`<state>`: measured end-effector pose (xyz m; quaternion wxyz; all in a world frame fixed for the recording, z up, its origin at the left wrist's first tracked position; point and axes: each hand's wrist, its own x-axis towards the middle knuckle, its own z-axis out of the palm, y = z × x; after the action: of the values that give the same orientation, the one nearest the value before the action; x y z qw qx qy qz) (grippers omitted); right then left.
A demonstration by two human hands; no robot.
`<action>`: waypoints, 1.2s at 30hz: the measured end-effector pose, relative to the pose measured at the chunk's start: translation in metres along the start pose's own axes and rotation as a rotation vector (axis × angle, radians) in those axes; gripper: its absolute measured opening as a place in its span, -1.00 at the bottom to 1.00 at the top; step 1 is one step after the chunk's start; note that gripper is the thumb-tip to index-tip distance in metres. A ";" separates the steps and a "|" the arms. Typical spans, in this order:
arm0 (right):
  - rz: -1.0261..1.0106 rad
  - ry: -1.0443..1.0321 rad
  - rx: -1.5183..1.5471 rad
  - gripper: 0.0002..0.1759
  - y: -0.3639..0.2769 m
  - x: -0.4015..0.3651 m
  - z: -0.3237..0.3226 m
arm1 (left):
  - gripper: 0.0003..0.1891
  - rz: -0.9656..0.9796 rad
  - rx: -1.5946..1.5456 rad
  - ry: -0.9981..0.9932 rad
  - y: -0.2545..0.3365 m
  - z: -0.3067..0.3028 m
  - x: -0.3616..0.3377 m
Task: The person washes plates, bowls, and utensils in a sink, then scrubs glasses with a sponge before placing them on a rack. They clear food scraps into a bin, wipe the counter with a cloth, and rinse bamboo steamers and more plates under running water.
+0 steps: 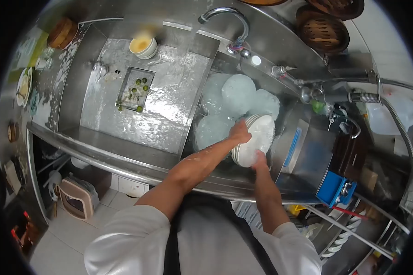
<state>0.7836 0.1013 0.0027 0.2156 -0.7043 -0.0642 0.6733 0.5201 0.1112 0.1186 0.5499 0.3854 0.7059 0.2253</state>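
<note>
A tilted stack of white plates point(258, 137) is between my two hands, over the right sink basin. My left hand point(240, 132) grips its left edge, and my right hand point(260, 159) is closed on its lower edge. Parts of my fingers are hidden behind the plates. Just beyond the stack, more round plates point(238, 94) lie under water in the same basin. They look pale green through the water.
In the wet left basin point(165, 101), small green limes point(138, 82) lie around the square drain. White bowls point(144, 47) stand at its back. A curved faucet point(227, 11) rises behind the basins. A blue container point(336, 189) sits at the right.
</note>
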 end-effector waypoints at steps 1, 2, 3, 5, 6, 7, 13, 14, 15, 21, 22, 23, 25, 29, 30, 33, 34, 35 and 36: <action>-0.013 0.081 -0.121 -0.46 -0.002 0.006 -0.003 | -0.26 -0.008 0.001 0.019 -0.001 0.005 -0.002; -0.026 0.165 -0.237 -0.46 0.000 0.011 -0.007 | -0.26 -0.010 -0.007 0.020 -0.002 0.011 -0.005; -0.055 0.186 -0.175 -0.42 0.004 0.022 -0.009 | -0.27 -0.052 -0.013 0.020 -0.001 0.012 -0.008; -0.128 0.322 -0.342 -0.46 0.010 0.030 -0.007 | -0.29 -0.093 -0.018 0.024 -0.002 0.012 -0.007; -0.177 0.472 -0.510 -0.49 0.013 0.031 -0.006 | -0.31 -0.102 -0.011 -0.007 -0.007 0.012 -0.002; -0.172 0.431 -0.740 -0.50 0.009 0.031 -0.009 | -0.32 -0.112 -0.005 -0.037 -0.011 0.013 0.001; -0.289 -0.059 -1.605 -0.60 0.007 0.029 -0.034 | -0.36 -0.064 0.026 0.076 -0.024 0.034 0.008; -0.317 0.001 -1.776 -0.61 0.012 0.040 -0.038 | -0.36 -0.072 0.028 0.087 -0.023 0.033 0.009; -0.338 0.067 -1.940 -0.62 0.017 0.052 -0.042 | -0.42 -0.081 0.084 0.069 -0.019 0.028 0.007; -0.846 -0.335 -2.580 -0.62 -0.018 0.032 -0.033 | -0.67 0.106 0.249 -0.051 -0.031 0.010 0.020; -1.067 -0.224 -2.386 -0.65 -0.023 0.053 -0.043 | -0.65 0.145 0.278 -0.052 -0.037 0.013 0.026; -1.096 -0.267 -2.349 -0.64 -0.043 0.043 -0.016 | -0.60 0.116 0.207 -0.046 -0.042 0.012 0.028; -1.311 -0.223 -2.279 -0.68 -0.086 -0.014 0.046 | -0.60 0.147 0.068 0.030 -0.048 0.001 0.034; -1.010 -0.096 -1.038 -0.79 -0.128 -0.130 0.167 | -0.86 0.228 -0.225 0.005 -0.028 -0.115 0.070; -1.020 -0.113 -1.030 -0.79 -0.132 -0.151 0.196 | -0.90 -0.009 -0.852 -0.048 -0.031 -0.147 0.077; -1.058 -0.392 -0.786 -0.75 -0.127 -0.218 0.305 | -0.87 -0.022 -1.375 -0.126 0.018 -0.239 0.027; -1.084 -0.481 -0.746 -0.76 -0.122 -0.242 0.346 | -0.85 0.074 -1.325 -0.130 0.024 -0.263 0.024; -1.109 -0.570 -0.711 -0.76 -0.117 -0.255 0.382 | -0.82 0.168 -1.276 -0.134 0.026 -0.288 0.020; -1.129 -0.584 -0.704 -0.76 -0.121 -0.253 0.413 | -0.82 0.191 -1.266 -0.124 0.026 -0.317 0.009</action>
<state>0.3833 0.2030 0.2827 0.2648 -0.3830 -0.6857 0.5595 0.2261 0.1674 0.2256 0.6883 0.0594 0.3657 0.6236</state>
